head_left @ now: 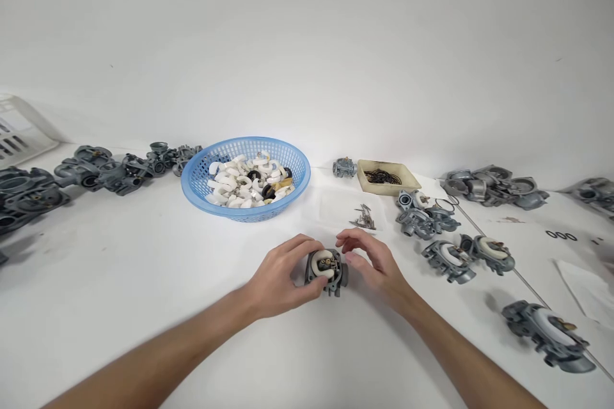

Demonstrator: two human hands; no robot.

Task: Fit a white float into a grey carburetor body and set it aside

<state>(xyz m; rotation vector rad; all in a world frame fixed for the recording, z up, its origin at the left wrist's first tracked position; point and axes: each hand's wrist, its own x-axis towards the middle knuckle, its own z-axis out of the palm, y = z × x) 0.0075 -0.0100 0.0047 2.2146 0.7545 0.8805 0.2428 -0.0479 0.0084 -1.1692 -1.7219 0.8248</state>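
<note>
A grey metal carburetor body [338, 278] rests on the white table in front of me. Its open side faces up, and a white C-shaped float [316, 262] sits in it around brass parts. My left hand [288, 278] grips the carburetor from the left, thumb at the near side and fingers at the far side. Close by on the right is my right hand [377, 265], fingers curved and apart, with nothing visible in it. Whether its fingertips touch the carburetor I cannot tell. Just beyond lie several small metal pins [364, 216] on a clear tray [329, 208].
A blue basket [192, 195] holds many floats, mostly white. Behind the pins stands a cream tray [388, 188] of black rings. Carburetor bodies [119, 172] line the left side; others with floats [547, 335] lie on the right. Black O-rings [560, 235] lie at far right.
</note>
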